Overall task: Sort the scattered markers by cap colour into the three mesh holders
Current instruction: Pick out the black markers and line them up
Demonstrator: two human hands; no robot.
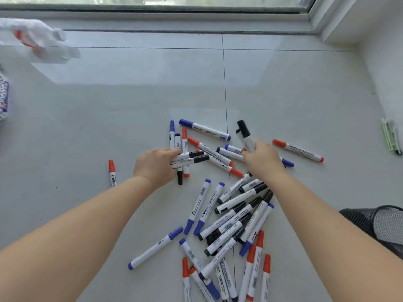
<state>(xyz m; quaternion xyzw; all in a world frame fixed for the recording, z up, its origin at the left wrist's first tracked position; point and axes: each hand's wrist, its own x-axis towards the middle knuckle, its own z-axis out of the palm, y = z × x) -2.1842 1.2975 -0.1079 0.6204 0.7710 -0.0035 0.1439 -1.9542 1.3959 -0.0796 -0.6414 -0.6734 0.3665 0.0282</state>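
Observation:
Several white markers with red, blue and black caps lie scattered on the grey tiled floor, thickest in a heap (235, 221) near me. My left hand (156, 165) grips two black-capped markers (194, 157) that point right. My right hand (262, 159) grips black-capped markers (245, 134) that stick up and away. A lone red-capped marker (111, 172) lies left of my left wrist, and another red-capped marker (298, 150) lies right of my right hand. One black mesh holder (370, 221) lies at the right edge; no other holder is visible.
Plastic bottles (41, 41) lie at the far left by the window sill (174, 25). Green and white pens (391, 138) lie at the right by the wall. A patterned object (3, 97) shows at the left edge.

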